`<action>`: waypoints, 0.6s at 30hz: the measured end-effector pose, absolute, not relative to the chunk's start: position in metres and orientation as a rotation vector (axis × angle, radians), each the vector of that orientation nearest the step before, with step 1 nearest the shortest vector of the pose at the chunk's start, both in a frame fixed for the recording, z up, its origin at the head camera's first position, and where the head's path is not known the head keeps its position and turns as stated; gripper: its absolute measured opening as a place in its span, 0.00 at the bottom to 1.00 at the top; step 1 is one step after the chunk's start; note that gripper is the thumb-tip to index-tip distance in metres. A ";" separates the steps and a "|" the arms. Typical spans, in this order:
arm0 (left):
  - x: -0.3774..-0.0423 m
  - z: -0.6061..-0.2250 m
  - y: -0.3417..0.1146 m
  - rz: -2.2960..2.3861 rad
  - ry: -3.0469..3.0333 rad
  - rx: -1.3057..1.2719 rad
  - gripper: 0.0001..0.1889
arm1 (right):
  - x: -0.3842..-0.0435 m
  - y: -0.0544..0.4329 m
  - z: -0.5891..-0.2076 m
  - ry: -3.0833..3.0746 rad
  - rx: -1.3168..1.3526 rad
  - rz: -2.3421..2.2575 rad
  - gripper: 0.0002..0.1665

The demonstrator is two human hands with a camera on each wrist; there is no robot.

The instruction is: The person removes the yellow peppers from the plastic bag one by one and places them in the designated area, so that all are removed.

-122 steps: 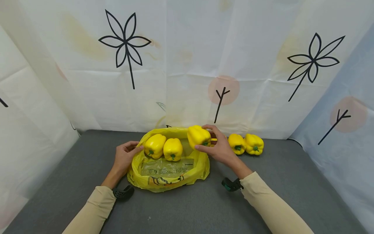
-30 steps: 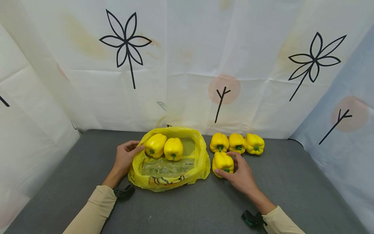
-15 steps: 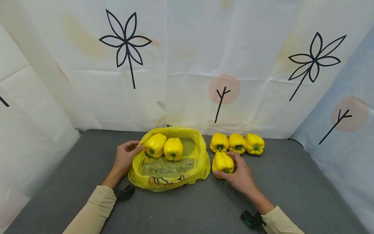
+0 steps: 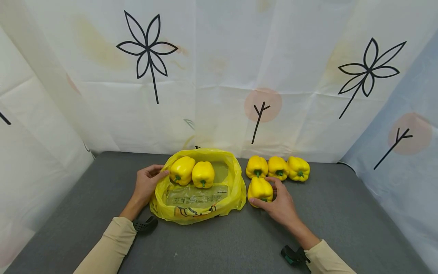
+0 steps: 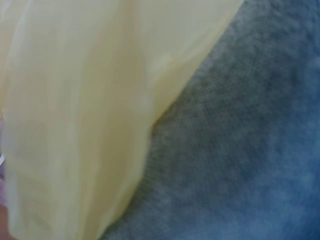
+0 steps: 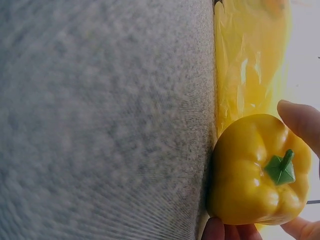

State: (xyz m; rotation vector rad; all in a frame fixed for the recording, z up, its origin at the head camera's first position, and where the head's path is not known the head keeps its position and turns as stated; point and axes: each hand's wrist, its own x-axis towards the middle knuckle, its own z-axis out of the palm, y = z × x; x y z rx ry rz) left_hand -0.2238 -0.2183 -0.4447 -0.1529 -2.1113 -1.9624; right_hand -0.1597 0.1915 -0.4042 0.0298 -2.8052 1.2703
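Your right hand (image 4: 283, 205) grasps a yellow pepper (image 4: 260, 188), thumb on one side and fingertips on the other. That pepper sits outside the yellow bag (image 4: 197, 219), just beside it at three o'clock; whether the two touch, you cannot tell from here. In the right wrist view its green stem (image 6: 282, 170) faces the camera, and the pepper is low, right down by the grey tabletop (image 4: 212, 251).

Your left hand (image 4: 146, 186) pinches the rim of the bag at ten o'clock, thumb toward the opening. The left wrist view gives you only a blurred stretch of yellow film against the grey, so the fingers are better read from above.

The bag lies with its mouth wide open. Inside, you have two more peppers side by side: the left pepper (image 4: 181, 170) toward eleven o'clock, the second pepper (image 4: 203, 175) near twelve. Printed lettering shows on the film toward six o'clock.

From the pepper in your right hand, a row of three peppers stands on the tabletop: the nearest one (image 4: 256, 166) at twelve o'clock, the middle one (image 4: 278, 167) between one and two, the far one (image 4: 298, 168) at two. Behind them hangs a pale backdrop (image 4: 219, 57) with black-outlined flowers at eleven and one o'clock.
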 end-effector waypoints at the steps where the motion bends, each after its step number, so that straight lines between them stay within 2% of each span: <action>1: -0.224 -0.445 -0.218 -1.961 -2.112 -0.154 0.17 | -0.160 0.191 -0.404 -2.802 0.031 1.272 0.52; 18: -0.223 -0.444 -0.218 -1.956 -2.125 -0.153 0.17 | -0.160 0.202 -0.396 -2.769 -0.054 1.434 0.52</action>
